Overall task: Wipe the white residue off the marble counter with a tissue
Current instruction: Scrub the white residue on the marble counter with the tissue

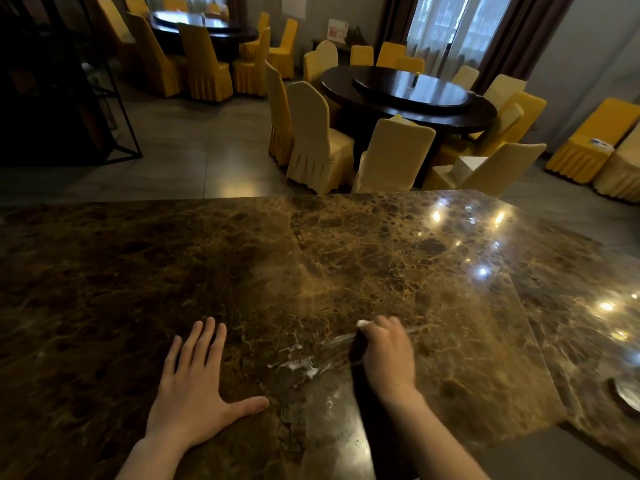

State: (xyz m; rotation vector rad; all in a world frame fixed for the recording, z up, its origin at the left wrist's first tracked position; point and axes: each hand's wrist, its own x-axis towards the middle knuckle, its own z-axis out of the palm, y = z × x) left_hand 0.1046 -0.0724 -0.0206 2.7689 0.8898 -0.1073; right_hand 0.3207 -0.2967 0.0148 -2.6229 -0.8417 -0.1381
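Note:
A brown marble counter (242, 265) fills the lower half of the view. White residue (299, 364) streaks it in smears near the front centre, just left of my right hand. My right hand (388, 355) is curled into a fist pressed on the counter, with a small bit of white tissue (363, 323) showing at its top; most of the tissue is hidden inside the fist. My left hand (195, 386) lies flat on the marble with fingers spread, holding nothing, well left of the residue.
Beyond the counter's far edge stand round dark dining tables (408, 95) ringed by chairs in yellow covers (318, 140). A dark metal-framed shelf (69, 81) stands at the far left. A round metal object (628, 393) sits at the counter's right edge.

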